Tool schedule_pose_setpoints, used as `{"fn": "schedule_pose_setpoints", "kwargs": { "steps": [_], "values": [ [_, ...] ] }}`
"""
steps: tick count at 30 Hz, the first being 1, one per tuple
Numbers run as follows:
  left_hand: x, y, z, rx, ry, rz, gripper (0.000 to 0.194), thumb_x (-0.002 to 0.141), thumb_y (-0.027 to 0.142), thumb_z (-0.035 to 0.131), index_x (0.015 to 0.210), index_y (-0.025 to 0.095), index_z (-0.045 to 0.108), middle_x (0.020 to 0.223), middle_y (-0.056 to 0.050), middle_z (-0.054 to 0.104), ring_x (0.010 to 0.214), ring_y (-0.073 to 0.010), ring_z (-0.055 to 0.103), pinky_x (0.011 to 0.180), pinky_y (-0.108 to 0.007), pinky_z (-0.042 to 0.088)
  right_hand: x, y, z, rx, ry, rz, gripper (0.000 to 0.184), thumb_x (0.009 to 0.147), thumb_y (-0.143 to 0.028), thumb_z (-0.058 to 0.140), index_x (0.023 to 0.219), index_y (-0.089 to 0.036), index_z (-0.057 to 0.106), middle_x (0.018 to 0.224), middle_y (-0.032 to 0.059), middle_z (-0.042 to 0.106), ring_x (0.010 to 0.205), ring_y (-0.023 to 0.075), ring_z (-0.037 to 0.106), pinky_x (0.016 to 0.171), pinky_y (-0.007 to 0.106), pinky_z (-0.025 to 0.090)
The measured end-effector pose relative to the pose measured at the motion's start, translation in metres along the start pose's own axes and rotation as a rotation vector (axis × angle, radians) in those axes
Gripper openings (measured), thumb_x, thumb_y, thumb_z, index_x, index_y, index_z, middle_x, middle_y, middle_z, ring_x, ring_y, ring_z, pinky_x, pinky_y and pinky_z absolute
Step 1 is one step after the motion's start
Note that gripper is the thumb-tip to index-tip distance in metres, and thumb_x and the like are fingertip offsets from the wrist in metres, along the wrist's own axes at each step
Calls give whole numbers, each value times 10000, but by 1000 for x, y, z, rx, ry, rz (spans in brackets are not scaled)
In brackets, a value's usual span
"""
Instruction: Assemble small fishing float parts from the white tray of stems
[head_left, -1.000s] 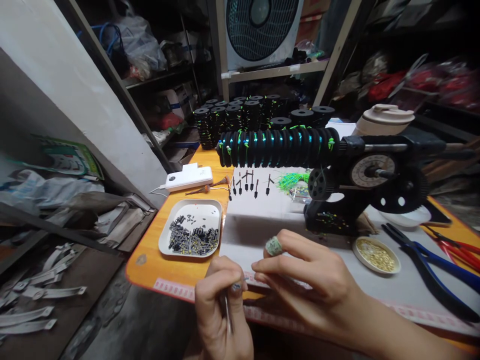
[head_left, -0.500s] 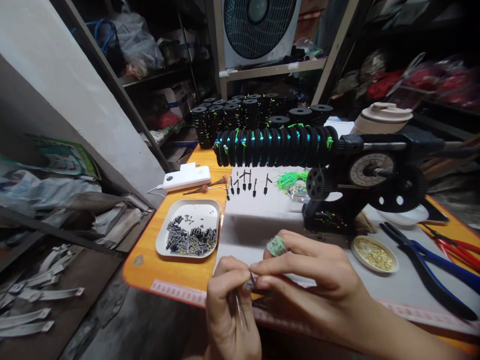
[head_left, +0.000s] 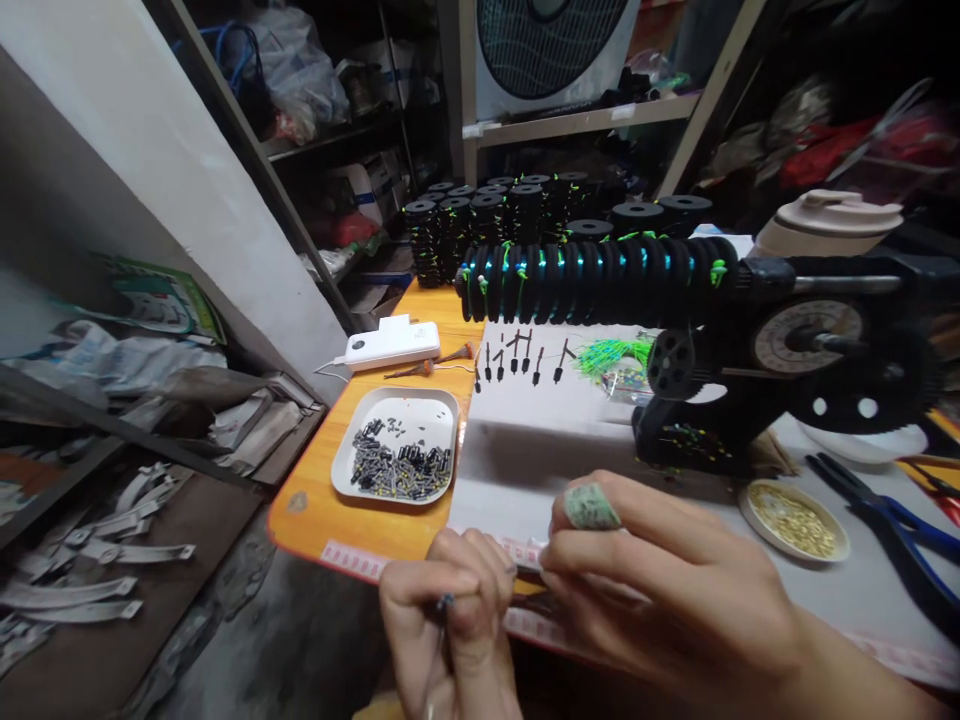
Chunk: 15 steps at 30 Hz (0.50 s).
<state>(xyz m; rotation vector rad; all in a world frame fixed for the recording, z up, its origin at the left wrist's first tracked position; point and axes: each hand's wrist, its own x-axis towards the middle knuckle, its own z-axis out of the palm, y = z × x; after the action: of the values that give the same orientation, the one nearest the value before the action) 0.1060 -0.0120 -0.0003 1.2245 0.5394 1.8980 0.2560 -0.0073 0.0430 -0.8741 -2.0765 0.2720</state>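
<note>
My left hand (head_left: 450, 630) is closed in a pinch just off the table's front edge. A small dark piece (head_left: 445, 602) shows at its fingertips, and a thin shiny strand (head_left: 435, 665) runs down along the fingers. To its right, my right hand (head_left: 667, 580) has thumb and fingertips drawn together, a small gap from the left hand; whatever they hold is too blurred to make out. Green tape (head_left: 592, 507) wraps one finger. A white tray (head_left: 341, 462) of small black and grey pieces (head_left: 401, 470) sits beyond my left hand.
A black winding machine (head_left: 810, 340) carries a spool (head_left: 592, 285) wound with green and blue strands. Several small black parts (head_left: 525, 360) lie on white paper (head_left: 517, 450). A dish (head_left: 799, 525) of gold bits and blue-handled pliers (head_left: 900, 540) are at right; several spools (head_left: 487, 225) stand behind.
The right fingertips met the left hand's half a second ago and are now apart from them, further right. The left hand stays pinched. The whole view has shifted a little.
</note>
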Motion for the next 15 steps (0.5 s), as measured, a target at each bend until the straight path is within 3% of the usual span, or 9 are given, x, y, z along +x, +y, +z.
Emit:
{"fn": "schedule_pose_setpoints", "kwargs": {
  "steps": [7,9,11,15],
  "values": [
    [2,-1,-10,36,-32,-56,142,1022,188,431,946,235,541,657,48,382,579,-121,394,529,-251,367,12,-10,-4,-99,0,-34,163,954,-121,501,1089,-165,581,784,46,617,708,185,552,617,293,451],
    [-2,0,-6,43,-43,-84,146,1025,186,427,952,242,539,664,46,394,592,-123,400,548,-243,382,13,-10,-2,-140,0,-58,165,967,-148,495,1095,-157,599,751,36,586,663,183,515,593,305,415],
    [-7,2,0,70,19,-133,142,1023,186,442,928,250,527,668,44,404,612,-129,398,578,-239,389,12,-8,0,-175,-2,-75,177,957,-149,512,1084,-158,635,702,17,525,621,177,457,557,303,353],
    [-15,2,9,131,101,-153,116,1011,206,475,919,263,516,674,33,407,635,-150,391,605,-260,387,8,-4,5,-226,12,-165,145,894,-110,535,926,-150,671,645,9,466,578,167,360,530,308,241]
  ]
}}
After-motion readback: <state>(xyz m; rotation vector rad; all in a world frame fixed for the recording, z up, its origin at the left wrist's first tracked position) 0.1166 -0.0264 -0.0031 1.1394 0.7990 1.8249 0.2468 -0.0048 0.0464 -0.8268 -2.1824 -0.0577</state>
